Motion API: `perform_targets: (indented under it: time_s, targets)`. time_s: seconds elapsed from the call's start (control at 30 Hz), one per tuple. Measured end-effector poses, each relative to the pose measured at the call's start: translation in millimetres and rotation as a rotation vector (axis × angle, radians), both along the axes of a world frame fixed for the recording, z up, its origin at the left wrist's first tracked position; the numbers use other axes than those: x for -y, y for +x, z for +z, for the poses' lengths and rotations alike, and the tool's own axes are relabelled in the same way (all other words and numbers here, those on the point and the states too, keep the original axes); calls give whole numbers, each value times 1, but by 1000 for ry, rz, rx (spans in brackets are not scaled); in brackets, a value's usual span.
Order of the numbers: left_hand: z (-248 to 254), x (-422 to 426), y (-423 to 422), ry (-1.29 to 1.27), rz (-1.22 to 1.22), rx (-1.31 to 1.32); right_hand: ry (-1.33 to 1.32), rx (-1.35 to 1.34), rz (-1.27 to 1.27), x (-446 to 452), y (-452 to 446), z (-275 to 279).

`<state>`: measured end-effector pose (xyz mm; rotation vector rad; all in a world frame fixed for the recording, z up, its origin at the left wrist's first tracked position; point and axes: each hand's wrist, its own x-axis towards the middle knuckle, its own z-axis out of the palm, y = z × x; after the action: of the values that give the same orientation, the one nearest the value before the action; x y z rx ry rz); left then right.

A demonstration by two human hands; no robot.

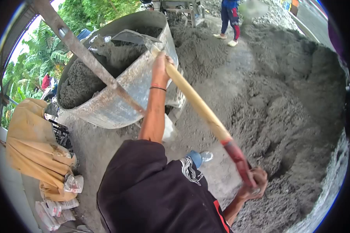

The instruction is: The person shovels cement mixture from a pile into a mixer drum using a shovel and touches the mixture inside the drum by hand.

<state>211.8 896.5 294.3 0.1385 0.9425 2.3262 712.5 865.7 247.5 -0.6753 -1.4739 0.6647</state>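
A shovel (pixel 196 101) with a pale wooden shaft and a red handle end slants across the view. My left hand (pixel 161 65) is closed round the shaft close to the blade, with a dark band and a red band on the wrist. Lower right, my right hand (pixel 256 183) grips the red handle end. The metal blade (pixel 134 37) is over the open mixer drum (pixel 116 110), whose rim and wall are grey and stained. Inside the drum lies grey, damp-looking mix (pixel 81 83). A rusty metal bar (pixel 85 56) crosses over the drum.
A large heap of grey sand (pixel 276 112) spreads along the right. Another person (pixel 230 19) stands at the back beside it. On the left are a tan tarp (pixel 39 143) over some equipment and several paper bags (pixel 54 211). Gravel (pixel 256 9) lies farther back.
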Motion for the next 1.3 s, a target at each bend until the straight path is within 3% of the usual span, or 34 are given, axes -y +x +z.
perform_targets:
  time_s: [0.07, 0.1, 0.17, 0.23, 0.3, 0.4, 0.47, 0.5, 0.53, 0.57, 0.63, 0.67, 0.73, 0.77, 0.83, 0.87, 0.9, 0.93, 0.97, 1.0, 1.03, 1.07, 1.1, 1.17, 1.23, 1.3]
  targets:
    - [-9, 2, 62, -101, 7, -47, -227, -123, -162, 12, 34, -42]
    - [-12, 2, 92, -184, 24, -109, -341, -225, -186, 20, 62, -90]
    - [-37, 6, 146, -155, -146, -186, -582, -336, -163, 74, 82, -110]
    - [-89, 0, 193, -191, -314, -140, -698, -307, -238, 142, 124, -175]
    - [-168, -1, 246, -210, -570, 23, -1020, -465, -402, 228, 147, -206]
    - [-309, 31, 343, -533, -876, 139, -1267, -527, -631, 326, 150, -194]
    - [-400, 78, 410, -817, -910, 132, -1392, -615, -856, 395, 156, -199]
    - [-460, 115, 438, -834, -1015, 313, -1431, -706, -996, 433, 158, -204]
    - [-493, 154, 467, -952, -1098, 301, -1419, -519, -1030, 489, 167, -215]
    - [-513, 193, 495, -1023, -1145, 387, -1428, -473, -1052, 498, 165, -211]
    - [-602, 282, 530, -1232, -1238, 524, -1465, -471, -1106, 505, 158, -201]
    - [-623, 298, 535, -1273, -1259, 535, -1491, -517, -1138, 502, 154, -196]
    - [-639, 331, 542, -1458, -1158, 517, -1876, -532, -1146, 537, 163, -194]
    - [-651, 326, 529, -1495, -1165, 646, -1904, -533, -1173, 531, 151, -201]
    - [-665, 289, 500, -1612, -1188, 587, -1680, -880, -1193, 414, 100, -208]
    - [-690, 263, 465, -1423, -1378, 512, -1411, -1186, -979, 421, 71, -234]
    - [-719, 229, 432, -1209, -1556, 438, -1543, -1072, -1077, 384, 48, -239]
    - [-715, 169, 418, -1325, -1448, 375, -1681, -947, -1168, 339, 27, -243]
    - [-747, 116, 392, -1300, -1425, 387, -1600, -1113, -1088, 305, 8, -260]
    - [-742, 38, 380, -1370, -1488, 225, -1511, -1271, -1004, 269, -10, -280]
    - [-749, -26, 363, -1179, -1575, 3, -1505, -1281, -1002, 224, -26, -299]
    - [-765, -86, 348, -1078, -1576, 37, -1441, -1390, -964, 172, -40, -325]
    - [-798, -151, 326, -891, -1678, -145, -1372, -1498, -920, 121, -55, -352]
    - [-784, -290, 334, -1325, -1395, -25, -1352, -1488, -943, 11, -76, -393]
    - [-820, -350, 311, -1394, -1354, -166, -1372, -1502, -994, -38, -104, -430]
    - [-841, -372, 290, -1355, -1301, -210, -1531, -1343, -941, -22, -121, -474]
